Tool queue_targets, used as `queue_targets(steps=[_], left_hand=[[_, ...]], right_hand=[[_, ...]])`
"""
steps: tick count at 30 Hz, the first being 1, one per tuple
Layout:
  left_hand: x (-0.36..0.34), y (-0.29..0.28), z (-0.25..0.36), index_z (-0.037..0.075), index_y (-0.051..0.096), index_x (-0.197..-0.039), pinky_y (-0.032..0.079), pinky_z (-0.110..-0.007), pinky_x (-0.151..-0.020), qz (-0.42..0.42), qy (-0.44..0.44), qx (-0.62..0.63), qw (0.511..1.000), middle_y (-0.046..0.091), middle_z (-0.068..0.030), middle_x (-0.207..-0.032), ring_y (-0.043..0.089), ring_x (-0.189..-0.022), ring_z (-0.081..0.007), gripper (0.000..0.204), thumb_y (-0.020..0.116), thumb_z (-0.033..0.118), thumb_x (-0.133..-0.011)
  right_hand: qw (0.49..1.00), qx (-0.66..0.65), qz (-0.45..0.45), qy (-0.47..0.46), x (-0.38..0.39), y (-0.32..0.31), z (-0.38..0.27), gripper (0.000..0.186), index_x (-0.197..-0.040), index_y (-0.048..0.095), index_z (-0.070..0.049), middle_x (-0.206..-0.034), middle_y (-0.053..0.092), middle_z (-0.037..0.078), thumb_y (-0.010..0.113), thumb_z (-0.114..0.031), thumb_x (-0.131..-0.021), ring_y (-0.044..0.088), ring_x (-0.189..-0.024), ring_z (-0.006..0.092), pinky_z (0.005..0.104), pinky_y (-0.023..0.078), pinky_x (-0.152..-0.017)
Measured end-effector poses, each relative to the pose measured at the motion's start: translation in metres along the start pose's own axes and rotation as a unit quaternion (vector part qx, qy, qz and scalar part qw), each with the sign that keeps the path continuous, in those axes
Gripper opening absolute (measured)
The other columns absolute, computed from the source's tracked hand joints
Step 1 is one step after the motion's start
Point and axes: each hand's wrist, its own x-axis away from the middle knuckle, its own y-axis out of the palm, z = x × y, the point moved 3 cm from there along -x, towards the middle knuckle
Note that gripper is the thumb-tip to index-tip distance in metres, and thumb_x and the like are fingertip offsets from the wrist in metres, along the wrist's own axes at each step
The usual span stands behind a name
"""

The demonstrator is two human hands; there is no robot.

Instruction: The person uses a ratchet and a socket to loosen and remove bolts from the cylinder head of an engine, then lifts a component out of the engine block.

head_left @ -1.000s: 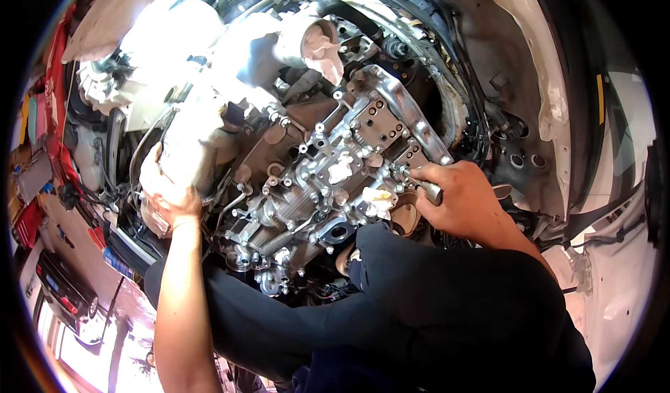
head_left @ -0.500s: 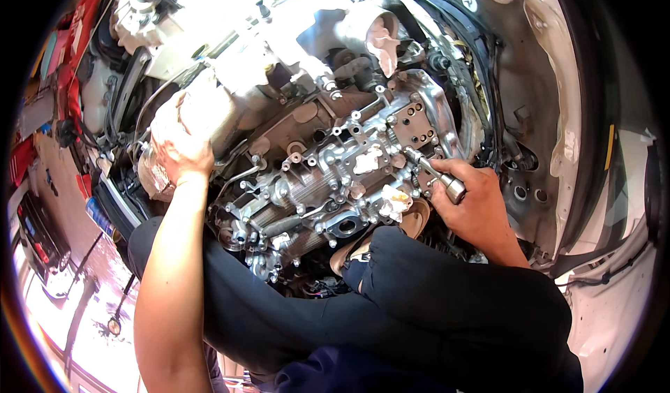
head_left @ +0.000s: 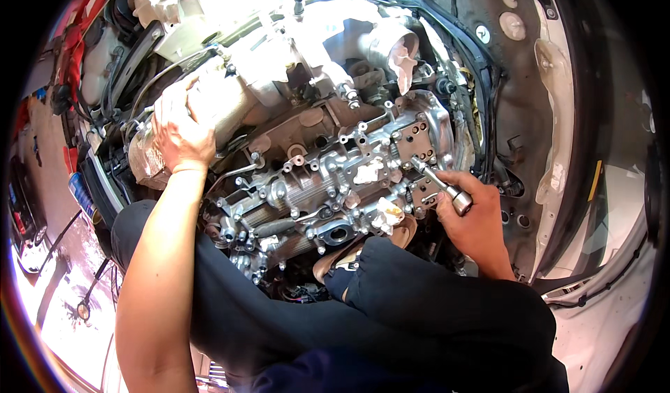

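Observation:
My right hand [head_left: 469,215] is closed around a chrome socket driver [head_left: 438,180] with a slim shaft and a thick cylinder at the near end. Its far tip meets the engine beside a flat metal plate with several holes [head_left: 414,142]. The exposed silver engine top [head_left: 307,190] lies slanted between my hands. At the left, my left hand [head_left: 183,129] bends its fingers over a light metal heat shield [head_left: 227,107]; the fingertips are partly hidden. Crumpled white paper wads [head_left: 368,172] sit in openings of the engine, one with a yellow stain [head_left: 388,214].
My shoe [head_left: 401,234] and bent knee are close below the engine. Cables [head_left: 488,65] and a hose run along the right wall of the engine bay. Another pale wad [head_left: 403,68] fills a pipe mouth at the back. A blue can [head_left: 82,196] stands at the left.
The whole view has shifted slightly. The driver's tip appears a little closer to the flat plate. Both hands keep their hold, the left on the heat shield and the right on the driver.

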Motion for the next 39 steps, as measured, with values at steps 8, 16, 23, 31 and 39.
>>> queue_targets(steps=[8, 16, 23, 31, 39], left_hand=[[-0.001, -0.002, 0.0, 0.008, 0.065, -0.112, 0.044, -0.039, -0.093, -0.001, 0.004, 0.009, 1.0, 0.065, -0.0115, -0.109, 0.058, -0.104, -0.0305, 0.025, 0.051, 0.015, -0.092], [-0.003, -0.006, 0.001, 0.006, 0.065, -0.11, 0.044, -0.04, -0.093, -0.013, 0.003, 0.013, 1.0, 0.065, -0.0134, -0.107, 0.059, -0.103, -0.0322, 0.025, 0.051, 0.015, -0.091], [-0.002, -0.002, 0.001, 0.005, 0.065, -0.113, 0.044, -0.039, -0.095, -0.02, 0.003, 0.02, 1.0, 0.066, -0.0138, -0.11, 0.06, -0.105, -0.0301, 0.027, 0.049, 0.016, -0.095], [0.0, 0.002, -0.003, 0.006, 0.065, -0.114, 0.045, -0.039, -0.094, -0.011, 0.019, 0.01, 1.0, 0.067, -0.0125, -0.11, 0.06, -0.104, -0.0299, 0.027, 0.05, 0.018, -0.095], [-0.001, 0.001, -0.004, 0.006, 0.065, -0.113, 0.045, -0.039, -0.093, -0.005, 0.015, 0.015, 1.0, 0.067, -0.012, -0.11, 0.061, -0.103, -0.0299, 0.027, 0.049, 0.017, -0.095]], right_hand=[[0.998, -0.005, 0.055, -0.004, -0.032, -0.012, -0.008, 0.023, -0.103, 0.068, 0.0, -0.058, 0.059, 0.009, 0.066, -0.008, -0.082, 0.053, -0.048, 0.0105, 0.0277, 0.043, -0.049], [0.998, -0.014, 0.064, -0.003, -0.054, -0.014, 0.006, 0.021, -0.101, 0.068, 0.002, -0.064, 0.061, 0.01, 0.063, -0.007, -0.082, 0.055, -0.055, 0.0104, 0.0279, 0.044, -0.054], [0.997, -0.06, 0.028, 0.027, -0.065, -0.02, 0.015, 0.02, -0.1, 0.066, 0.003, -0.07, 0.06, 0.007, 0.061, -0.008, -0.083, 0.053, -0.063, 0.0079, 0.0274, 0.043, -0.057], [0.99, 0.117, -0.054, -0.054, -0.078, -0.03, -0.012, 0.02, -0.096, 0.064, 0.0, -0.057, 0.057, 0.018, 0.064, -0.013, -0.081, 0.058, -0.053, 0.0329, 0.0395, 0.046, -0.057], [0.976, 0.177, -0.078, -0.104, -0.083, -0.029, -0.019, 0.018, -0.094, 0.065, -0.002, -0.06, 0.06, 0.019, 0.066, -0.014, -0.081, 0.061, -0.056, 0.0353, 0.0422, 0.049, -0.06]])
